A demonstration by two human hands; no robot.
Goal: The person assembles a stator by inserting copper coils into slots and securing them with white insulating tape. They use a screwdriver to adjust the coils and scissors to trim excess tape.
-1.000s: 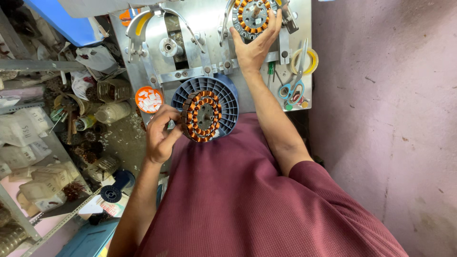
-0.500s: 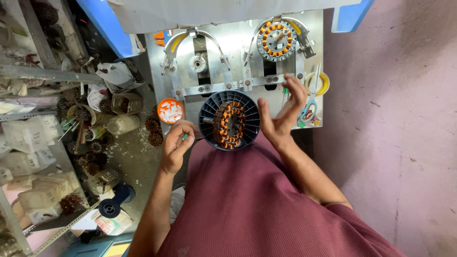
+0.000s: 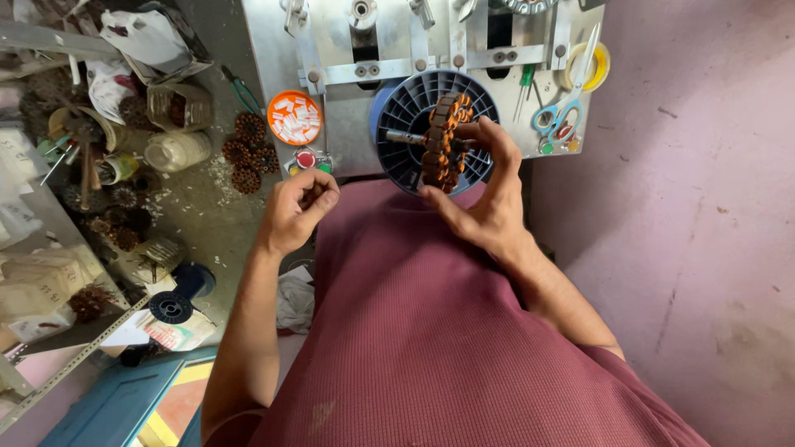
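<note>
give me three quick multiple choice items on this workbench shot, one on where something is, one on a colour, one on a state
1. Where is the small round dish of white bits?
A. on the metal plate, left of the blue spool
B. on the floor by the pink wall
C. in the left hand

2. What colour is that dish?
A. green
B. orange
C. black

3. How is the right hand?
A. flat on the plate
B. gripping the copper-wound ring
C. holding the scissors

Answers:
1 A: the dish sits on the metal plate, left of the blue spool.
2 B: its rim is orange.
3 B: the right hand grips the copper-wound ring; the scissors lie apart, and the left hand is curled shut.
</note>
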